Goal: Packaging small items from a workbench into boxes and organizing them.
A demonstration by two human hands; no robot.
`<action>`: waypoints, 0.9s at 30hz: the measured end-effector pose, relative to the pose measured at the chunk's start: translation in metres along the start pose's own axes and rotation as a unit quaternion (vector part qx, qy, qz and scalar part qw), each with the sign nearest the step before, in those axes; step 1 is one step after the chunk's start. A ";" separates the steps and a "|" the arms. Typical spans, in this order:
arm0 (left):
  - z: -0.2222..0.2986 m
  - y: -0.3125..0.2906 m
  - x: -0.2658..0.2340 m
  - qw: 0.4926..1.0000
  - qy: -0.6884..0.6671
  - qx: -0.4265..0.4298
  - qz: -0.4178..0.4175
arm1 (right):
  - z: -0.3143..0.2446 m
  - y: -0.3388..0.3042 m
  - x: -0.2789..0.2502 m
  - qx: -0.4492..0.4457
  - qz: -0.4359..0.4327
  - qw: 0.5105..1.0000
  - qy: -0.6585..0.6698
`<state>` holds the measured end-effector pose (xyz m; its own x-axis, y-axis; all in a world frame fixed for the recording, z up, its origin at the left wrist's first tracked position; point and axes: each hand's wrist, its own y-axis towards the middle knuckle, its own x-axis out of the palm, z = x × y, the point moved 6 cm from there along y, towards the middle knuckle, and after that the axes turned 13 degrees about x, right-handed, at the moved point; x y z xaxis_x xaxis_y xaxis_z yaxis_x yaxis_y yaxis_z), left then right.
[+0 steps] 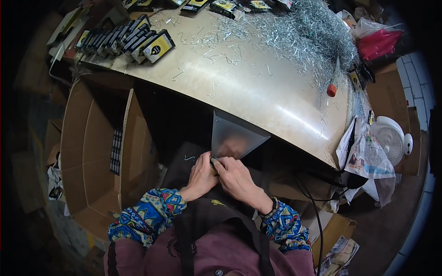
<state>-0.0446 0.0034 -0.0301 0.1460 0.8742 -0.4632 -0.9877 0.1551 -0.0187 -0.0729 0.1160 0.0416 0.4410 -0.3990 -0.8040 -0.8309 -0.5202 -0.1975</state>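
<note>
My left hand (203, 175) and my right hand (237, 181) meet above my lap, fingers closed around a small dark thing with a yellowish part (214, 170). Most of it is hidden by the fingers, so its kind cannot be made out. Just beyond the fingertips, a grey, translucent-looking triangular sheet (248, 132) reaches from the table edge. One small wire hook (217, 120) lies on this sheet. Left of my hands, another bent wire hook (189, 158) rests on the dark cloth over my lap.
The metal-topped table (258, 96) carries a big heap of wire hooks (317, 34), a red-capped thing (331, 90) and rows of black-and-yellow packs (156, 46). An opened cardboard box (87, 152) stands left. At right are a white fan (387, 140), newspaper (370, 154) and a black cable (316, 216).
</note>
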 end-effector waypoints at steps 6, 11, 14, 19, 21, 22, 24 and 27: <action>-0.005 -0.001 -0.020 0.992 0.113 0.063 -0.009 | -0.003 -0.009 0.004 -0.019 0.003 0.987 0.162; -0.003 -0.010 -0.057 0.994 0.087 0.059 0.031 | 0.004 -0.005 -0.039 -0.030 0.106 0.958 0.263; 0.019 0.001 -0.059 0.993 -0.034 0.056 0.094 | -0.005 -0.009 -0.052 -0.061 0.177 0.963 0.194; 0.049 0.030 -0.054 0.965 0.008 0.209 0.156 | -0.007 0.006 -0.044 -0.062 0.211 0.965 0.142; 0.063 0.035 -0.054 0.957 0.043 0.260 0.122 | -0.005 0.005 -0.045 -0.046 0.209 0.959 0.188; 0.066 0.038 -0.055 0.957 0.044 0.259 0.123 | -0.002 0.005 -0.045 -0.030 0.203 0.950 0.236; 0.071 0.041 -0.057 0.952 0.046 0.265 0.143 | -0.005 0.003 -0.050 -0.013 0.248 0.939 0.239; 0.074 0.045 -0.060 0.950 0.054 0.264 0.159 | -0.006 0.007 -0.066 -0.008 0.297 0.933 0.202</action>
<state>-0.0941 -0.0078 0.0624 -0.1908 0.8673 -0.4598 -0.8115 0.1242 0.5710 -0.1054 0.1342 0.0965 -0.0007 -0.8712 -0.4910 -0.9659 -0.1265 0.2259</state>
